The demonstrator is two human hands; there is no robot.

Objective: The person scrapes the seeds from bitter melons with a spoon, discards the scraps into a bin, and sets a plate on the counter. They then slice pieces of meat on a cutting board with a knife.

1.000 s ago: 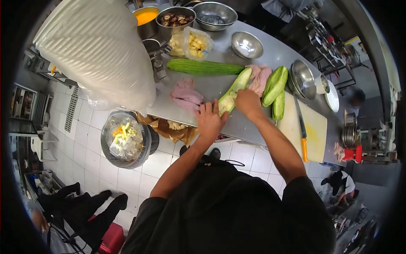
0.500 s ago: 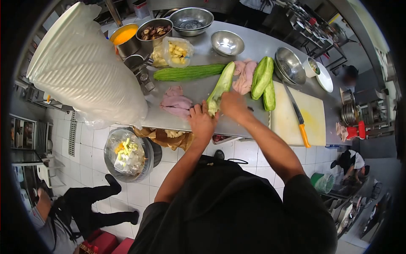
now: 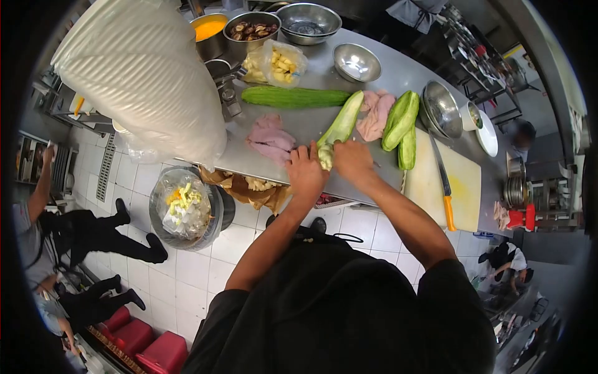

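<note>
A long green gourd half [image 3: 346, 120] lies cut side up on the steel table, its near end between my hands. My left hand [image 3: 307, 172] is closed around that end from the left. Pale pith [image 3: 326, 157] shows in the gap between my hands. My right hand [image 3: 354, 161] is closed at the right of the same end; what its fingers hold is hidden. Left of them lies pink raw meat [image 3: 271, 138], with more meat [image 3: 375, 117] beyond my right hand. A whole green gourd [image 3: 293, 96] is behind, and gourd halves [image 3: 400, 124] are stacked at the right.
An orange-handled knife [image 3: 443, 172] lies on a white cutting board [image 3: 466, 198]. Steel bowls [image 3: 356, 61] and a bag of yellow chunks [image 3: 284, 64] stand behind. Bagged white containers [image 3: 149, 81] tower at left. A lined bin [image 3: 215, 234] stands on the floor. Co-workers [image 3: 93, 234] are at left.
My right hand, blurred before, has come nearer and now sits close beside my left at the gourd's end. The view has shifted. A co-worker at left has moved, and another now shows below.
</note>
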